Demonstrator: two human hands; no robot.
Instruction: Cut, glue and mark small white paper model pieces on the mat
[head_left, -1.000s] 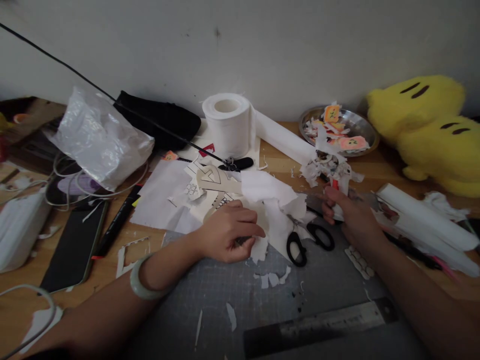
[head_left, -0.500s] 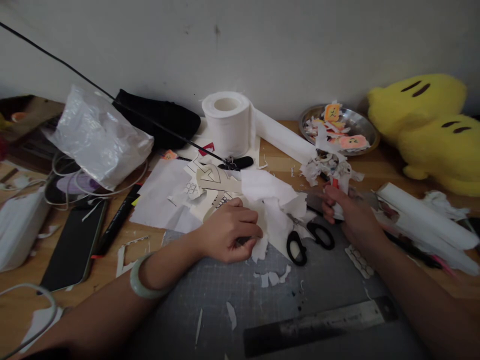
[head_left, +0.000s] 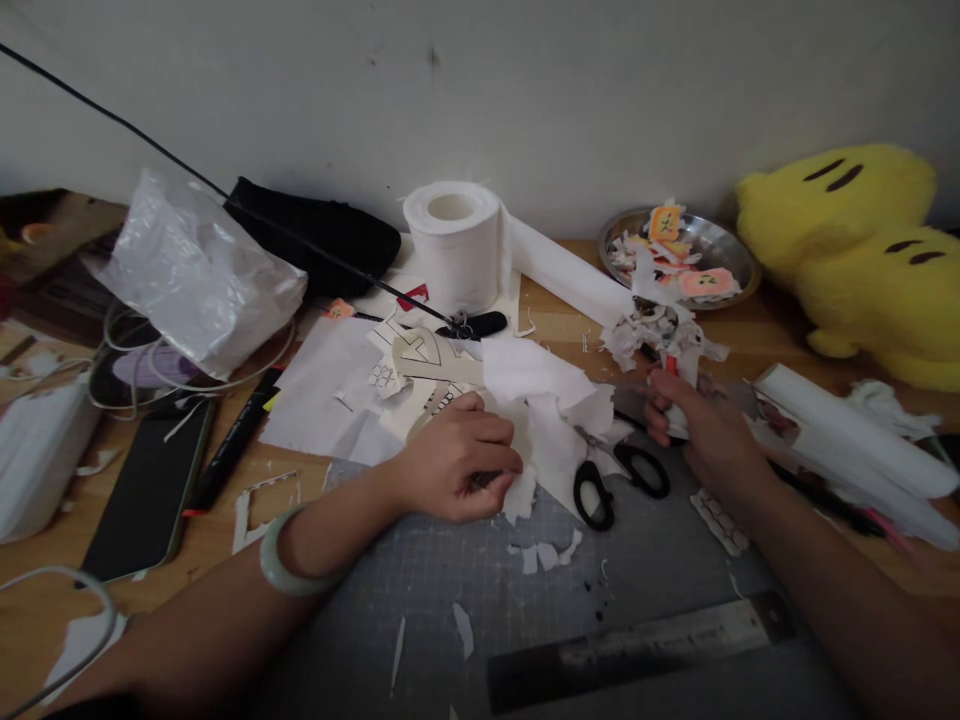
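We see both forearms reach in from the bottom corners over a wooden bench (head_left: 555, 330) spread with a grey gridded cutting mat (head_left: 450, 590). The left hand (head_left: 454, 460), a pale green bangle (head_left: 281, 560) on its wrist, lies palm down with curled fingers, its grip closed on a small dark object we cannot identify, pressed against crumpled white paper (head_left: 547, 410) at the mat's far edge. The right hand (head_left: 701, 430) sits knuckles up beside it, its grip closed around a white tube-shaped object with a red tip (head_left: 673, 395), held upright just below a heap of shredded paper scraps (head_left: 660, 330).

Largest around them are a fuzzy yellow plush toy (head_left: 862, 250) at the far right, a crinkled clear plastic bag (head_left: 195, 270) at the left, and a soft cylindrical roll of tissue (head_left: 454, 245) by the wall. A flat black phone (head_left: 146, 490) lies left, a steel ruler (head_left: 637, 650) near us, a shiny metal dish (head_left: 720, 245) holding orange cut-outs behind. Black-handled scissors (head_left: 615, 480) lie between the hands.
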